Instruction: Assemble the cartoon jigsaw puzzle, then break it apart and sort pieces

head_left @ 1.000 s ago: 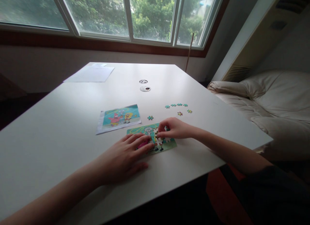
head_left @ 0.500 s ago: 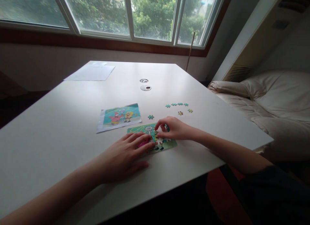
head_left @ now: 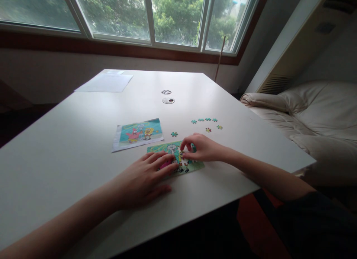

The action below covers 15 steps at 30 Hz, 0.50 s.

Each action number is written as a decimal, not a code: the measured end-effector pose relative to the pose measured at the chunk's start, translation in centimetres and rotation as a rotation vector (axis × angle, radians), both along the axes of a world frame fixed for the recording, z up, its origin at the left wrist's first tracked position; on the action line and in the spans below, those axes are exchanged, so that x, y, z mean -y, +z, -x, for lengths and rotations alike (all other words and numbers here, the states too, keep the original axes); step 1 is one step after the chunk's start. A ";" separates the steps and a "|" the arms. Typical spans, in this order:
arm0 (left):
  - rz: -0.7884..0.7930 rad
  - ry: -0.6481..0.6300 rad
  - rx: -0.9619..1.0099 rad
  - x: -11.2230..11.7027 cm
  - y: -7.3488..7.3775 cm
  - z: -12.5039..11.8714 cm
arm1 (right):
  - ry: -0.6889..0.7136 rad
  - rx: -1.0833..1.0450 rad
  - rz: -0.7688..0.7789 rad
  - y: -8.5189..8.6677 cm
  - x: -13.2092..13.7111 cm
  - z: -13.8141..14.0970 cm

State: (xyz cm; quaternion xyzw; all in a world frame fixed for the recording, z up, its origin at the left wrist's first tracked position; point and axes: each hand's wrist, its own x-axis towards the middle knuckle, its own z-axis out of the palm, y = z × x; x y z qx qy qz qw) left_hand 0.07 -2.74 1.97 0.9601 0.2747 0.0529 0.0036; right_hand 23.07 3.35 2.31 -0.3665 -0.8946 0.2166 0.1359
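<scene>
A partly filled cartoon jigsaw puzzle (head_left: 172, 144) lies on the white table, with a white gap right of its middle. My left hand (head_left: 147, 175) rests flat over its left and lower part, fingers outstretched. At the gap, my right hand (head_left: 196, 147) has thumb and forefinger closed on a small yellowish puzzle piece (head_left: 182, 154). Those fingers partly hide the piece, so whether it sits in place I cannot tell. Just beyond the puzzle is a loose teal piece (head_left: 174, 134). A printed reference picture (head_left: 139, 132) of the cartoon characters lies to the upper left.
Several teal pieces (head_left: 208, 119) form a row at the right, with a multicoloured piece (head_left: 208, 130) and a yellow-green piece (head_left: 219, 127) nearer. Two round items (head_left: 168, 101) lie farther back. White sheets (head_left: 104, 83) cover the far left corner. A pale sofa (head_left: 312, 110) stands at the right.
My right hand's fingertips have shifted slightly to the right over the gap, and more of the yellowish piece shows between them. My left hand stays on the puzzle.
</scene>
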 end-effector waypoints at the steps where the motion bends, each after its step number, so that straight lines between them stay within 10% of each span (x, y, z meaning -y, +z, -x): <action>1: -0.001 -0.001 0.001 0.0 0.0 0.0 | -0.003 0.001 0.000 0.0 0.0 0.0; 15: 0.019 -0.004 0.003 0.0 0.1 -0.1 | -0.022 -0.061 0.013 -0.3 0.0 0.2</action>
